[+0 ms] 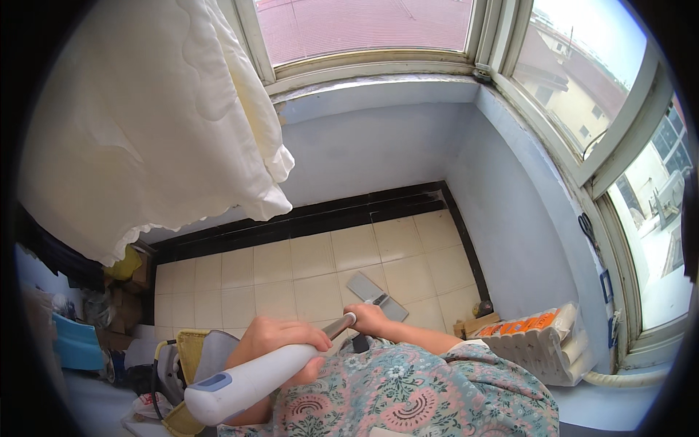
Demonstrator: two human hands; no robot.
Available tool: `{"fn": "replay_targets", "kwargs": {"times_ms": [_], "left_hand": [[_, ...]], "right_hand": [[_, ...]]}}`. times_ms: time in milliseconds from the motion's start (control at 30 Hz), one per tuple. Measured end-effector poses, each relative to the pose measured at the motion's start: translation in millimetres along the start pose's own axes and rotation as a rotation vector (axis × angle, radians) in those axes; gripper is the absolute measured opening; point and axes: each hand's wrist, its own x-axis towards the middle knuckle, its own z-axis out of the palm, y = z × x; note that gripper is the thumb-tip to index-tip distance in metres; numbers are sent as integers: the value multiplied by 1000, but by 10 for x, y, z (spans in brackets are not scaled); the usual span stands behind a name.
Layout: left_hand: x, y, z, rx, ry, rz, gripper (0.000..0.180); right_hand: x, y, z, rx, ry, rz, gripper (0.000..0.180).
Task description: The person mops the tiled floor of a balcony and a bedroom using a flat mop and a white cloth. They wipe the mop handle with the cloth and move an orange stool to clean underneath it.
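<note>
A flat mop [255,379] slants across in front of my body, its thick white handle at the lower left and its metal pole running away to the right. My left hand [280,348] is wrapped round the white handle. Farther down, my right hand [366,318] grips the metal pole. The grey rectangular mop head [366,288] lies on the cream tiled floor [313,262], just beyond my right hand. Part of the pole near the mop head is hidden by that hand.
A white quilt [145,131] hangs at the left. Pale blue walls [371,146] with black skirting [313,218] enclose the floor below the windows. Packed paper rolls [528,349] stand at the right. A blue plastic container [76,342], a yellow-edged folded item [191,349] and boxes crowd the left.
</note>
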Motion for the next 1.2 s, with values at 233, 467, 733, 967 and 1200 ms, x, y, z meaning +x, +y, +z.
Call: {"fn": "replay_targets", "kwargs": {"times_ms": [233, 467, 733, 967, 1200], "left_hand": [[-180, 62, 189, -56, 283, -5, 22], [1117, -373, 1218, -170, 391, -109, 32], [2249, -1049, 2216, 13, 395, -305, 24], [2127, -1069, 2623, 153, 383, -264, 19], [1083, -606, 2498, 142, 287, -404, 19]], "right_hand": [[168, 10, -389, -126, -21, -144, 19], [570, 1327, -1377, -86, -4, -138, 26], [668, 2531, -1716, 65, 143, -46, 41], [719, 2945, -1440, -117, -103, -122, 42], [159, 2223, -824, -128, -186, -42, 39]]}}
